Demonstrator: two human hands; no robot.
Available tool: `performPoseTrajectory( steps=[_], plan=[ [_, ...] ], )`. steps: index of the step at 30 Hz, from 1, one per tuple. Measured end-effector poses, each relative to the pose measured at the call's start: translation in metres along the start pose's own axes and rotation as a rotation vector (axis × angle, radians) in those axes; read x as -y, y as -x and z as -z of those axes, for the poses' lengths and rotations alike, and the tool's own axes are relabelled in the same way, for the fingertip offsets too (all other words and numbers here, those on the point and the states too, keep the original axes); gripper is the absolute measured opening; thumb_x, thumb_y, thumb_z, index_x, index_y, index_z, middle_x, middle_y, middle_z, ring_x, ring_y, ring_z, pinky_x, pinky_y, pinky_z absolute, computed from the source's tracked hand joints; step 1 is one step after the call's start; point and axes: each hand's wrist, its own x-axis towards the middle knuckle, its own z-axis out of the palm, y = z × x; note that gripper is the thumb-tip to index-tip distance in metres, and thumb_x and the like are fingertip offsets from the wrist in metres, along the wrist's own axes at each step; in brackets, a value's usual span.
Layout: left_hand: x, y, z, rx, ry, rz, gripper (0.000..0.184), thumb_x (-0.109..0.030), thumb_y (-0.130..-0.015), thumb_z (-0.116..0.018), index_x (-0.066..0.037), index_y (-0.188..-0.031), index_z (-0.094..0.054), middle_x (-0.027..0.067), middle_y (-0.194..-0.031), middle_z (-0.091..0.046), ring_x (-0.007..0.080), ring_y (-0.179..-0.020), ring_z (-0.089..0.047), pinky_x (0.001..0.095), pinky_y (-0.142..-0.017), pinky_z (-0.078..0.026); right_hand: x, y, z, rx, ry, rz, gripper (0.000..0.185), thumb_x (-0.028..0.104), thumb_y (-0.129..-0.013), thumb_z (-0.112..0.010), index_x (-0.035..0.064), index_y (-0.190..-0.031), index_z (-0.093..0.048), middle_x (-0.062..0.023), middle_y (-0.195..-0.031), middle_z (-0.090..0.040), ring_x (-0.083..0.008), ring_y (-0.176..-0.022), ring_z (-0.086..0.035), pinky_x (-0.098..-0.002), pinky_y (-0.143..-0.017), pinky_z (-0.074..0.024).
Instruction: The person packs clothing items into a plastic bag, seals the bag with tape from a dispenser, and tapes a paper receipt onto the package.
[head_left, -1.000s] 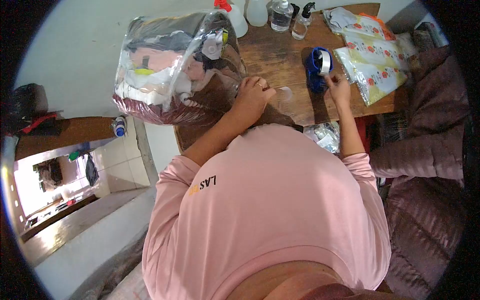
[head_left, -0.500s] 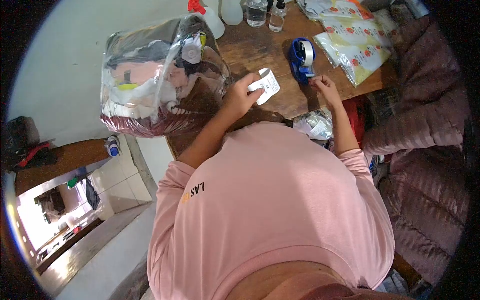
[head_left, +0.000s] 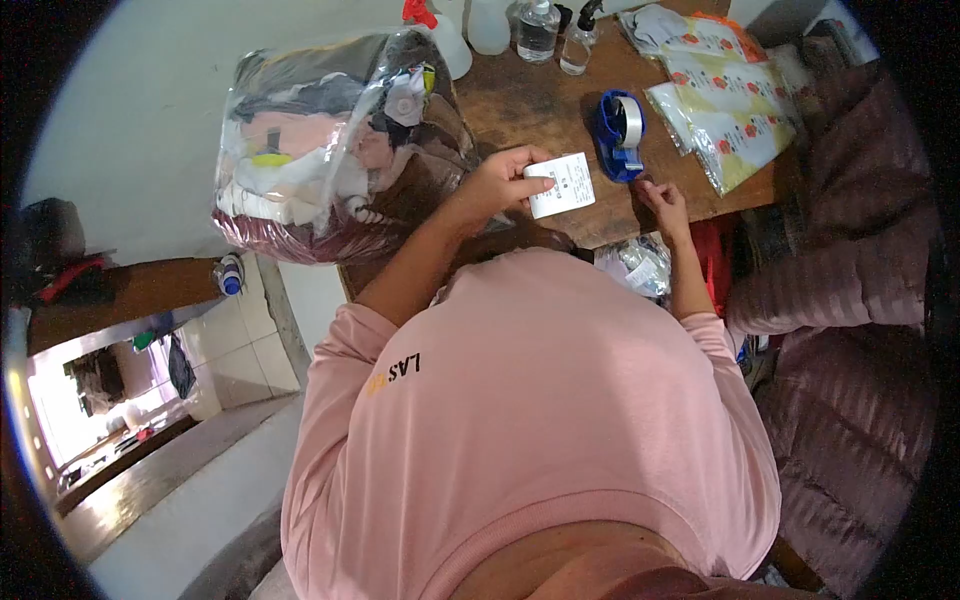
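Upper centre, the left hand [head_left: 503,187] pinches a printed slip [head_left: 571,192]. The right hand [head_left: 664,207], loosely curled, nears the tape dispenser [head_left: 606,142]; I cannot tell if it holds anything.

Left hand [head_left: 500,185]: one second ago bent low over the worktop [head_left: 515,105], with no printed face of paper showing. Now it pinches a white, square-cornered paper slip [head_left: 573,192] between thumb and fingers. Half a second ago the slip is curled at its upper edge; now it lies flatter, print facing the camera.

Right hand [head_left: 665,207]: at first against the roll of clear tape [head_left: 629,122]; now its fingertips are just beside the near end of the blue plastic tape dispenser [head_left: 604,142].
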Motion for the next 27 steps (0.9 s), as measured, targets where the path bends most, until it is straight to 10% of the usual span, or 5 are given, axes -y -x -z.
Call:
performPoseTrajectory(
  steps=[2, 8, 21, 27],
  plan=[
    [0.004, -0.001, 0.002, 0.011, -0.011, 0.031, 0.027, -0.011, -0.082, -0.06, 0.0, -0.105, -0.053, 0.0037, -0.087, -0.061, 0.008, -0.076, -0.057, 0.0235, -0.063, -0.046, 0.032, 0.009, -0.007, -0.029, -0.161, -0.101, 0.014, 0.014, -0.087, -0.054, 0.0021, -0.089, -0.046, -0.0139, -0.102, -0.057, -0.0245, -0.098, -0.057, -0.0346, -0.091, -0.0435],
    [0.016, -0.011, -0.001, 0.247, -0.083, -0.134, 0.019, -0.006, -0.08, -0.061, 0.0, -0.096, -0.053, 0.0032, -0.085, -0.059, 0.0082, -0.077, -0.056, 0.0235, -0.065, -0.045, 0.152, 0.072, -0.108, 0.467, 0.125, 0.351, 0.053, 0.007, -0.08, -0.061, 0.0064, -0.127, -0.036, -0.0106, -0.109, -0.055, -0.0168, -0.096, -0.054, -0.0296, -0.086, -0.0418],
    [0.006, 0.009, -0.009, -0.254, 0.26, -0.151, 0.016, -0.006, -0.082, -0.058, 0.0, -0.094, -0.049, 0.0062, -0.09, -0.059, 0.0121, -0.083, -0.057, 0.0248, -0.072, -0.047, 0.151, 0.089, -0.142, 0.204, 0.469, 0.573, 0.037, 0.012, -0.079, -0.063, 0.005, -0.113, -0.049, -0.0089, -0.089, -0.055, -0.0188, -0.087, -0.053, -0.0305, -0.082, -0.0408],
    [0.02, 0.004, 0.002, -0.335, -0.127, -0.273, 0.013, -0.001, -0.081, -0.058, 0.001, -0.091, -0.051, 0.0063, -0.086, -0.06, 0.0105, -0.079, -0.058, 0.0232, -0.068, -0.048, 0.176, 0.083, -0.137, 0.272, 0.587, 0.707, 0.017, 0.012, -0.081, -0.059, 0.0011, -0.095, -0.059, -0.0095, -0.091, -0.055, -0.0202, -0.092, -0.053, -0.0279, -0.084, -0.0392]
  ],
)
